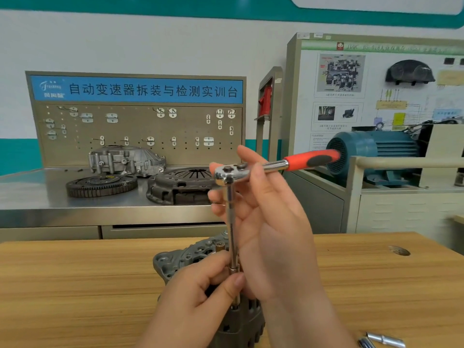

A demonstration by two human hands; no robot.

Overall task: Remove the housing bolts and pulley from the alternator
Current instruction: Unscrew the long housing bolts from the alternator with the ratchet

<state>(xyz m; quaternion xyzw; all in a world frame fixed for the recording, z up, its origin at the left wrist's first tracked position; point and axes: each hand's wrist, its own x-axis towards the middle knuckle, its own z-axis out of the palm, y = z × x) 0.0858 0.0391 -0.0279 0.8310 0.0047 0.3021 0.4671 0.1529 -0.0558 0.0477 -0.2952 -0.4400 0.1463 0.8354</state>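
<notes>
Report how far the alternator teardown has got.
Done: nothing shows as finished; no removed bolt or pulley is in view, and the metal pieces on the table look like sockets. In hand: the extension on the ratchet stands on the alternator; the left hand pinches it low down, the right hand holds the ratchet head. Left: apparently the bolts and pulley.

Wooden table (75,285), light brown, with a round hole (399,250) near the far right. Bears in the middle a grey alternator (170,262); at the near right edge, metal sockets (385,339) lying close together. Behind, a steel bench (37,197): carries a toothed flywheel (101,185), a clutch cover (175,184), an aluminium housing (125,159).
</notes>
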